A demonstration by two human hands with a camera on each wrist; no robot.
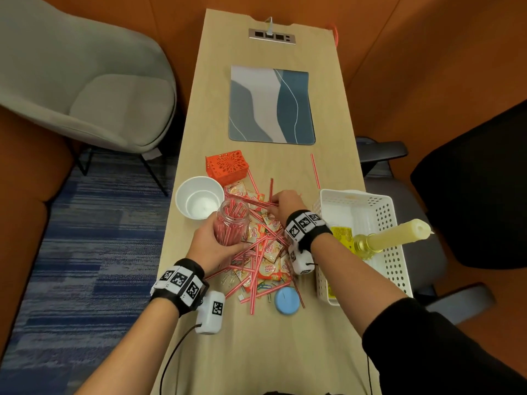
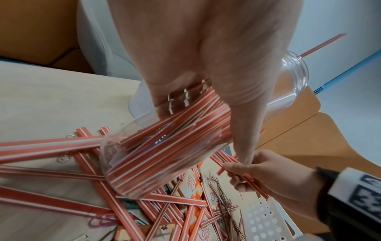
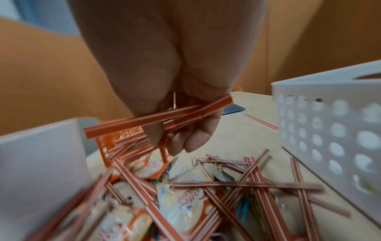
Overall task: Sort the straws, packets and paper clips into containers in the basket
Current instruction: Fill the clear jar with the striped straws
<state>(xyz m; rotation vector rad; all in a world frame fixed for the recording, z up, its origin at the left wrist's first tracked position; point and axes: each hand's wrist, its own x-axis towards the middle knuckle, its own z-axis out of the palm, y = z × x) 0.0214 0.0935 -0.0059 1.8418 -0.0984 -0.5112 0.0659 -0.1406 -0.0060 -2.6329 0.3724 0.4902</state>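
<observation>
My left hand (image 1: 211, 246) grips a clear plastic jar (image 1: 231, 220) half full of red-and-white straws, tilted with its mouth toward the far side; the wrist view shows my thumb across the jar (image 2: 164, 150). My right hand (image 1: 286, 205) pinches a small bundle of straws (image 1: 261, 203) just beyond the jar's mouth, and the bundle (image 3: 160, 119) lies across my curled fingers. Beneath both hands a pile of straws (image 1: 256, 269), orange-and-white creamer packets (image 1: 269, 269) and coloured paper clips (image 1: 263, 287) covers the table. The white perforated basket (image 1: 396, 269) stands at the right.
A white cup (image 1: 198, 201) and an orange lattice box (image 1: 227, 167) stand left of the pile. A blue round lid (image 1: 286, 300) lies near me. The basket holds a yellow candle in a holder (image 1: 390, 235) and a yellow packet. One stray straw (image 1: 315, 171) and a mat (image 1: 272, 105) lie farther off.
</observation>
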